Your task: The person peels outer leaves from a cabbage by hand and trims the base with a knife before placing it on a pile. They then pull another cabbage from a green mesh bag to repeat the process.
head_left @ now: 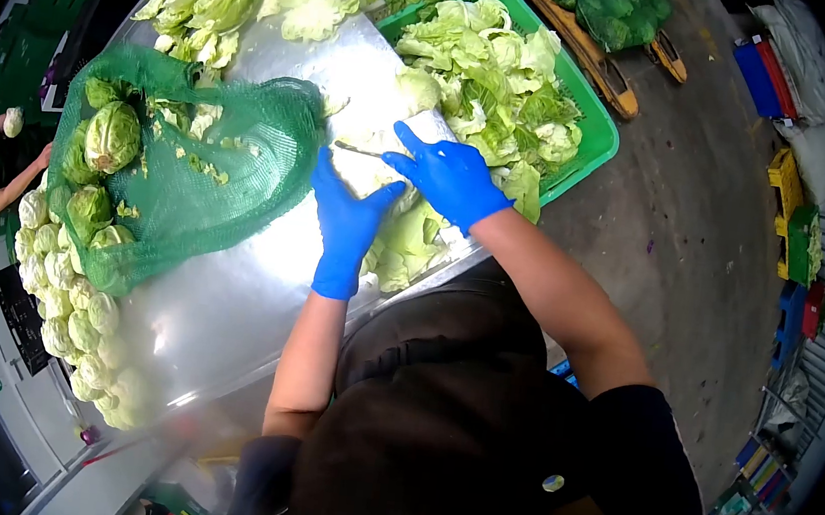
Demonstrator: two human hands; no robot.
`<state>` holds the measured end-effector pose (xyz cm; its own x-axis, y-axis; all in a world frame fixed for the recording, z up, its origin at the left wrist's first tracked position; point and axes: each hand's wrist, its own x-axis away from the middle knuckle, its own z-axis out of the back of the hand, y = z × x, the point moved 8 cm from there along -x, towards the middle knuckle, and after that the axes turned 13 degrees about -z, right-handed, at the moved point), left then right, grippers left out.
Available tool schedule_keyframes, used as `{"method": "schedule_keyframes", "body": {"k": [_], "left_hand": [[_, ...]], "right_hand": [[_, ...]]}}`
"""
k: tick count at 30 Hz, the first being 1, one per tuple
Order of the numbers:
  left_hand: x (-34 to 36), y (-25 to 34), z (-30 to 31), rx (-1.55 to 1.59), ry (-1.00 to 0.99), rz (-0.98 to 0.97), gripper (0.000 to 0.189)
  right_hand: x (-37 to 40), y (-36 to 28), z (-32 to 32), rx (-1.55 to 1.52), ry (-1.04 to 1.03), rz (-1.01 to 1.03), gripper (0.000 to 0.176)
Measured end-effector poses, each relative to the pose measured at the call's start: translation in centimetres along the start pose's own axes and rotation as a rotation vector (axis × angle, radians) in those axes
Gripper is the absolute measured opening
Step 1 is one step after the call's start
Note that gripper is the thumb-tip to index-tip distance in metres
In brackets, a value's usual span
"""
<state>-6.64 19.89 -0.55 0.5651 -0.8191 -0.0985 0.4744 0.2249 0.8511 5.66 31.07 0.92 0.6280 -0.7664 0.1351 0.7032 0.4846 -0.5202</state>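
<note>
My left hand (347,226), in a blue glove, is curved with thumb and fingers apart around the near side of a pale cabbage (359,170), which is washed out by glare. My right hand (460,184), also gloved in blue, reaches in from the right. From its fingertips a thin knife (358,150) runs left across the cabbage; its handle is hidden. Loose leaves (406,247) lie beside and under my hands at the table's edge. Left of my left hand spreads a green net bag (239,189) with several cabbages (112,138) and leaf scraps in it.
Trimmed cabbages (83,329) are piled along the metal table's (216,312) left side. A green crate (600,147) full of leaves stands at the right, near a wooden pallet (612,82) and a netted sack (615,7). Another person's arm (20,184) shows at far left.
</note>
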Motion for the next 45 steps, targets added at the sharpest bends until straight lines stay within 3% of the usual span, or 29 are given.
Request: {"method": "schedule_keyframes", "body": {"k": [2, 4, 6, 7, 8, 10, 11, 12, 15, 24, 25, 27, 28, 29, 30, 32, 34, 36, 38, 40, 43, 45], "left_hand": [[0.1, -0.1, 0.2, 0.051, 0.009, 0.037, 0.112], [1.2, 1.5, 0.2, 0.029, -0.024, -0.104, 0.111], [3.6, 3.3, -0.6, -0.063, -0.029, -0.260, 0.111], [3.7, 3.1, -0.6, -0.100, -0.016, -0.262, 0.112], [3.9, 2.9, -0.8, -0.132, -0.002, -0.257, 0.113], [3.3, 1.8, -0.4, -0.047, -0.019, -0.211, 0.113], [2.8, 1.3, -0.1, -0.009, -0.022, -0.191, 0.113], [2.4, 1.2, 0.2, 0.004, -0.015, -0.161, 0.112], [1.5, 0.7, 0.6, -0.003, -0.016, -0.095, 0.111], [1.5, 1.3, -0.1, -0.055, -0.015, -0.086, 0.113], [1.5, 1.7, -0.2, -0.030, -0.019, -0.088, 0.113], [1.7, 2.2, -0.3, 0.021, -0.025, -0.087, 0.113], [3.0, 2.7, -1.1, -0.072, -0.046, -0.234, 0.114], [4.0, 3.7, -1.4, -0.162, -0.051, -0.246, 0.114], [4.7, 4.5, -1.6, -0.248, -0.066, -0.257, 0.114], [4.2, 2.5, -0.7, -0.084, -0.017, -0.274, 0.115], [3.8, 0.2, 0.2, 0.212, -0.025, -0.190, 0.116], [4.9, -0.1, 1.8, 0.207, -0.060, -0.184, 0.117], [6.2, -0.4, 2.5, 0.260, -0.068, -0.160, 0.118], [6.3, -0.7, 2.6, 0.306, -0.049, -0.110, 0.119], [5.9, -0.6, 2.8, 0.312, -0.012, -0.058, 0.118], [5.4, -0.5, 2.6, 0.339, -0.014, -0.017, 0.118]], "right_hand": [[-0.9, 0.5, -1.5, 0.070, 0.076, 0.174, 0.042], [-4.5, 2.0, 1.3, 0.071, -0.194, -0.109, 0.036], [-5.9, 5.0, 0.0, 0.087, -0.501, -0.347, 0.042], [-5.5, 3.9, 0.3, 0.140, -0.344, -0.186, 0.049], [-5.0, 3.9, -0.7, -0.027, -0.168, -0.002, 0.056], [-2.5, 2.0, 1.0, 0.010, -0.034, -0.147, 0.058], [-1.4, 1.8, 0.9, -0.029, 0.107, -0.068, 0.062], [-0.2, 1.0, 1.3, 0.039, 0.023, -0.134, 0.062], [3.5, -0.5, 1.2, -0.050, 0.219, 0.095, 0.070], [1.7, -0.1, 0.1, 0.008, 0.137, 0.011, 0.064], [1.5, -0.5, 0.8, 0.003, 0.071, -0.049, 0.052], [-1.0, 1.3, 0.3, 0.023, 0.086, -0.055, 0.051], [-2.8, 2.1, 0.4, 0.031, 0.097, -0.051, 0.053], [-4.1, 3.0, 1.3, -0.015, -0.088, -0.246, 0.063], [-4.7, 3.3, 1.1, -0.009, -0.200, -0.273, 0.067], [-4.5, 2.8, 0.2, -0.055, -0.108, -0.158, 0.067], [-4.3, 3.7, -1.4, -0.144, -0.105, -0.236, 0.064], [-4.8, 5.2, -2.7, -0.108, -0.022, -0.257, 0.057], [-4.0, 7.3, -3.6, -0.170, -0.177, -0.430, 0.051], [-1.6, 5.4, -2.0, -0.579, -0.382, -0.556, 0.058], [0.4, 3.8, -0.7, -0.349, -0.161, -0.394, 0.076], [2.8, 0.8, 0.0, -0.341, -0.243, -0.374, 0.077]]}}
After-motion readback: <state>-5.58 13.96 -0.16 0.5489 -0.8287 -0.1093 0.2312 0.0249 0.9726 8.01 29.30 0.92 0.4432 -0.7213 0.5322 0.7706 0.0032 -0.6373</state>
